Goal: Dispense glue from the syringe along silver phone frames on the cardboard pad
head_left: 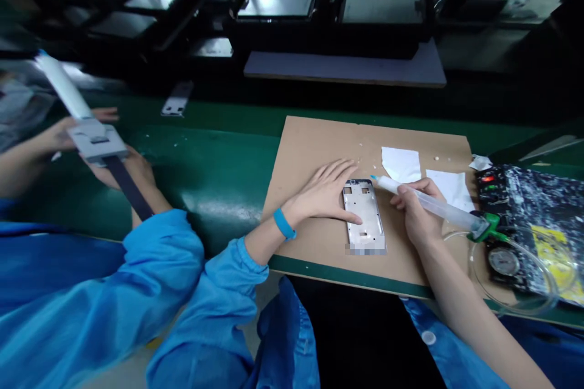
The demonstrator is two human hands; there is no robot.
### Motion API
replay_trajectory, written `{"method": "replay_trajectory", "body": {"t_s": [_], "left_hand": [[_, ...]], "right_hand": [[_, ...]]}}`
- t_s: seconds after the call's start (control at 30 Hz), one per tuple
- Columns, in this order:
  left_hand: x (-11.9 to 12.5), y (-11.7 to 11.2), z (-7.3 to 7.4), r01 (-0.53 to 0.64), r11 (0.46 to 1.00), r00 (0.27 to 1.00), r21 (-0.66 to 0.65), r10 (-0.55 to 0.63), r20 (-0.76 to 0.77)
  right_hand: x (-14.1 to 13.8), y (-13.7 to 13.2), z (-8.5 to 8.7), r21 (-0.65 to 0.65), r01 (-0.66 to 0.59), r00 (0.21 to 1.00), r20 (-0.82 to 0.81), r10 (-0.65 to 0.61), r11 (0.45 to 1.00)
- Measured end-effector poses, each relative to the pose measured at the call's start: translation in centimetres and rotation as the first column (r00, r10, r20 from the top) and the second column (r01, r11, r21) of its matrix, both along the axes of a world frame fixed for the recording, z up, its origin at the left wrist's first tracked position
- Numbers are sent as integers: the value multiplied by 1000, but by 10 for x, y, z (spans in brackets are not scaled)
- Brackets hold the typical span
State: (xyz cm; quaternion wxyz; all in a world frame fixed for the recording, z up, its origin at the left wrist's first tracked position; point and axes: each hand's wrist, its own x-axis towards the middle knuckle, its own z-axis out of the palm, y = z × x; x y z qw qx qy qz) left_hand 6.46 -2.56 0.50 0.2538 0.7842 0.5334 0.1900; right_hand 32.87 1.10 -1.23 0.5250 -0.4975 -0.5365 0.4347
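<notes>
A silver metal phone frame (365, 216) lies flat on a brown cardboard sheet (319, 146). My left hand (326, 191) rests open beside it, fingers spread, fingertips pressing on the frame's left edge. A blue band circles that wrist. My right hand (417, 209) is closed round a clear glue syringe (429, 203). Its blue tip touches the frame's top right corner. A green fitting and a clear hose lead off the syringe's rear end.
A co-worker in a blue sleeve at the left holds another syringe (61, 85) over a grey part (98, 140). White paper scraps (401, 163) lie on the cardboard. A dispenser box with a gauge (504, 261) sits at the right. A green conveyor belt (214, 158) carries a frame (176, 100).
</notes>
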Motion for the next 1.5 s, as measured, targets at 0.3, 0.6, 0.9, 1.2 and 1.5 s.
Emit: {"method": "replay_trajectory", "body": {"t_s": [0.3,0.6,0.9,1.2,1.5], "left_hand": [[-60,22,-5,-629,708,751,320,660,16],[-67,22,-2,-479,848,835,226,520,-180],[-101,39,-13,-516,814,820,268,560,-120],[-204,51,2,-799,474,451,371,879,-153],[-255,75,24,-888,257,197,380,962,-190]], "right_hand": [[-2,-3,0,32,79,995,-70,-76,996],[5,2,11,81,230,973,14,-231,970],[3,6,13,36,242,965,96,-245,970],[4,7,9,17,241,959,152,-240,970],[21,19,-13,101,266,941,190,-281,959]]}}
